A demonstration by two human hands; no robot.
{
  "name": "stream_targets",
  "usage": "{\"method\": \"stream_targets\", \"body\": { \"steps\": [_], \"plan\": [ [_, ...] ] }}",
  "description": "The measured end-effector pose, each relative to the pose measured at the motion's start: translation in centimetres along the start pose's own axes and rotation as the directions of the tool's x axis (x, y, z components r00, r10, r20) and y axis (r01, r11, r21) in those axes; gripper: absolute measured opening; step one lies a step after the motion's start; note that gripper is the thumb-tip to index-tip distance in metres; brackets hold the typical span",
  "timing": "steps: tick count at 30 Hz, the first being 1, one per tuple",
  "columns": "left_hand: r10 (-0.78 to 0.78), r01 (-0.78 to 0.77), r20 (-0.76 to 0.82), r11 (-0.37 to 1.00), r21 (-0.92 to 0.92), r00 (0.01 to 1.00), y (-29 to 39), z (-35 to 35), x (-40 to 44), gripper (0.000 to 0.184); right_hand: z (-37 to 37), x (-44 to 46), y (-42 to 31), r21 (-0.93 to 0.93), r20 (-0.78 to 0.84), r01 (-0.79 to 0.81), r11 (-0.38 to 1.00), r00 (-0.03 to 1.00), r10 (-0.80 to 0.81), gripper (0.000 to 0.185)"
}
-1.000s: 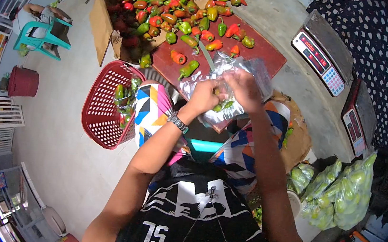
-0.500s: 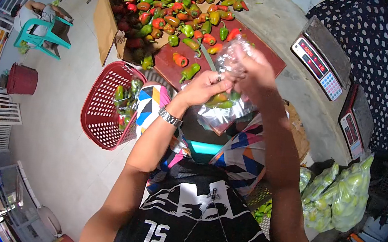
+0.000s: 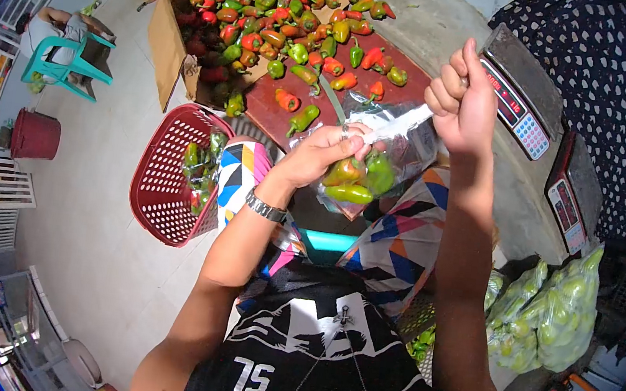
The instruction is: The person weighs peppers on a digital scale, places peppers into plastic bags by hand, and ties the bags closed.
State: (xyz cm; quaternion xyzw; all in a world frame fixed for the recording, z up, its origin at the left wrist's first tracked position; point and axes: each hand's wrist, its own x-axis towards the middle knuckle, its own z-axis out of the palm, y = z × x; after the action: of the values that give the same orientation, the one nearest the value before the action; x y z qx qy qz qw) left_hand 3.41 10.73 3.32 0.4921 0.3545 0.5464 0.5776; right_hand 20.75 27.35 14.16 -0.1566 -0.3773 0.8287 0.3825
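Over my lap, a clear plastic bag (image 3: 402,159) holds several peppers (image 3: 361,176), green and reddish. My left hand (image 3: 325,153) is closed around the gathered top of this bag, thumb pressed down on it. To the right and higher, my right hand (image 3: 464,101) is a fist with its thumb pointing up. Stretched between the two hands is a whitish, shiny strip of plastic (image 3: 406,123); its far end disappears into my right fist. Whether it is the bag's twisted neck or a separate piece, I cannot tell. Loose peppers (image 3: 324,65) lie just beyond my hands.
A cardboard box (image 3: 167,40) spills peppers onto a dark red board (image 3: 261,105). On the left stands a red basket (image 3: 157,170) with bagged peppers. Two digital scales (image 3: 519,115) are at the right, above bags of green produce (image 3: 545,322). A person (image 3: 54,31) sits in a green chair (image 3: 73,64).
My right hand has moved up and right, away from my left, drawing the plastic into a taut strip. My left hand stays on the bag, and the peppers inside show more plainly.
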Motion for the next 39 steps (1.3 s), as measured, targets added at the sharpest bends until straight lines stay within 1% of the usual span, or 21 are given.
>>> {"method": "stream_targets", "body": {
  "steps": [2,3,4,5,6,7,9,12,13,16,17,19,20,23,24,27,31,33,36,38,39],
  "plan": [
    [-0.065,0.068,-0.033,0.994,0.081,0.997,0.3,-0.1,-0.3,0.036,-1.4,-0.1,-0.1,-0.039,-0.003,0.032,0.999,0.999,-0.032,0.040],
    [-0.069,0.078,-0.062,0.986,0.148,0.996,0.4,-0.2,-0.6,0.035,-0.9,-0.3,-0.1,-0.412,-0.026,0.172,0.895,0.980,-0.200,0.037],
    [-0.070,0.088,-0.090,0.973,0.215,0.993,0.5,-0.4,-0.9,0.035,-0.4,-0.9,0.1,-0.724,0.017,0.259,0.639,0.933,-0.359,0.035],
    [-0.069,0.101,-0.120,0.955,0.280,0.990,0.7,-0.6,-1.1,0.034,0.3,-1.4,0.3,-0.919,0.118,0.278,0.278,0.869,-0.481,0.034],
    [-0.093,0.127,-0.128,0.949,0.290,0.987,1.3,-0.5,-1.2,0.033,1.4,-1.7,0.4,-0.870,0.428,0.494,0.008,0.762,-0.486,0.031],
    [-0.120,0.156,-0.137,0.942,0.296,0.983,2.4,-0.1,-1.3,0.032,2.6,-2.1,0.9,-0.710,0.695,0.659,-0.250,0.596,-0.402,0.031],
    [-0.062,0.108,-0.147,0.939,0.327,0.987,2.5,0.0,-1.1,0.029,2.7,-3.5,5.2,-0.598,0.801,0.740,-0.307,0.536,-0.267,0.031],
    [0.033,0.045,-0.136,0.842,0.538,0.990,4.3,-0.7,-1.2,0.027,1.0,-4.3,6.2,-0.712,0.608,0.588,-0.385,0.789,0.081,0.028],
    [-0.017,0.105,-0.177,0.859,0.500,0.984,4.0,-1.0,-1.7,0.026,0.5,-4.0,5.7,-0.739,0.498,0.529,-0.418,0.846,0.192,0.028],
    [0.064,-0.025,-0.047,0.812,0.583,0.997,4.4,-1.3,-2.2,0.024,0.2,-2.8,3.8,-0.743,0.616,0.666,-0.071,0.721,0.316,0.023],
    [0.076,-0.033,-0.047,0.806,0.590,0.996,4.4,-1.3,-2.4,0.023,-1.2,-1.7,4.5,-0.476,0.856,0.873,-0.105,0.487,0.175,0.020],
    [0.114,-0.060,-0.051,0.792,0.607,0.992,4.5,-1.3,-2.6,0.021,-0.6,-2.3,4.0,-0.605,0.778,0.796,0.000,0.592,0.208,0.019],
    [0.136,-0.074,-0.055,0.784,0.616,0.989,4.6,-1.4,-2.6,0.020,-0.2,-2.6,3.5,-0.742,0.665,0.656,0.141,0.689,0.290,0.020],
    [0.168,-0.075,-0.073,0.729,0.680,0.983,4.7,-1.7,-3.1,0.016,0.9,-3.8,2.5,-0.925,0.212,0.028,0.379,0.866,0.453,0.038],
    [0.173,-0.068,-0.079,0.706,0.705,0.982,4.7,-1.7,-3.4,0.015,1.1,-4.2,2.4,-0.897,0.038,-0.185,0.401,0.873,0.486,0.046],
    [0.138,0.018,-0.164,0.710,0.704,0.977,4.0,-1.6,-4.1,0.013,1.1,-4.6,1.3,-0.812,-0.157,-0.432,0.391,0.808,0.567,0.044],
    [0.141,0.068,-0.281,0.781,0.621,0.949,2.5,-1.3,-5.0,0.013,0.0,-5.4,2.4,-0.624,-0.111,-0.458,0.633,0.854,0.508,0.041],
    [0.223,0.078,-0.276,0.630,0.772,0.935,2.8,-1.4,-5.7,0.012,-1.1,-6.1,4.0,-0.513,-0.034,-0.401,0.759,0.893,0.449,0.042],
    [0.379,0.083,-0.223,0.353,0.932,0.898,3.2,-1.6,-6.1,0.010,-1.2,-7.3,5.4,-0.513,-0.051,-0.469,0.719,0.853,0.520,0.044],
    [0.407,0.109,-0.159,0.144,0.984,0.899,3.2,-2.6,-5.8,0.009,-0.7,-9.2,7.6,-0.533,0.108,-0.269,0.803,0.919,0.379,0.040],
    [0.405,0.089,-0.108,0.065,0.994,0.908,3.6,-2.7,-5.2,0.011,0.2,-9.7,8.6,-0.429,0.053,-0.375,0.822,0.898,0.438,0.038]
  ]
}}
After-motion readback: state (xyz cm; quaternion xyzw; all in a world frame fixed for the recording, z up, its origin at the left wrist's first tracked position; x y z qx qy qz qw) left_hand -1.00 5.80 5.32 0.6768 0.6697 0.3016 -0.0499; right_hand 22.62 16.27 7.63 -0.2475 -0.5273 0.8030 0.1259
